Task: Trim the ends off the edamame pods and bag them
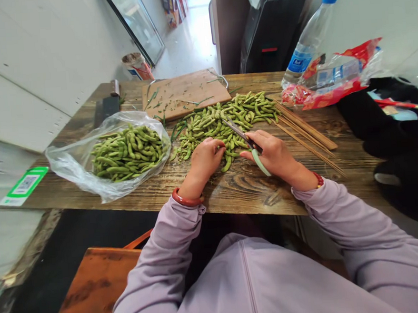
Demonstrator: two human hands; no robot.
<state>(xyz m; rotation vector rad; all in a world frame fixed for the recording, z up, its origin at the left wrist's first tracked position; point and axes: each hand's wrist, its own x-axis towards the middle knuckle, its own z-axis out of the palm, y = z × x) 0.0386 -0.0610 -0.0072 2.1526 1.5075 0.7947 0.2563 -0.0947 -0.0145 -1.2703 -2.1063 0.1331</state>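
My right hand grips a pair of scissors with pale green handles, their blades pointing up and left over a loose pile of green soybean pods. Close to its left, my left hand is at the near edge of the pile with its fingers curled together. Whatever may be between those fingers is hidden. A few pods lie on the wood between the two hands. Further left, a clear plastic bag lies open with many more pods in it.
Behind the pile lies a wooden cutting board with green scraps. Several wooden sticks lie right of the pods on the wooden table. A plastic bottle, a red-and-clear wrapper and a black bag are at the right.
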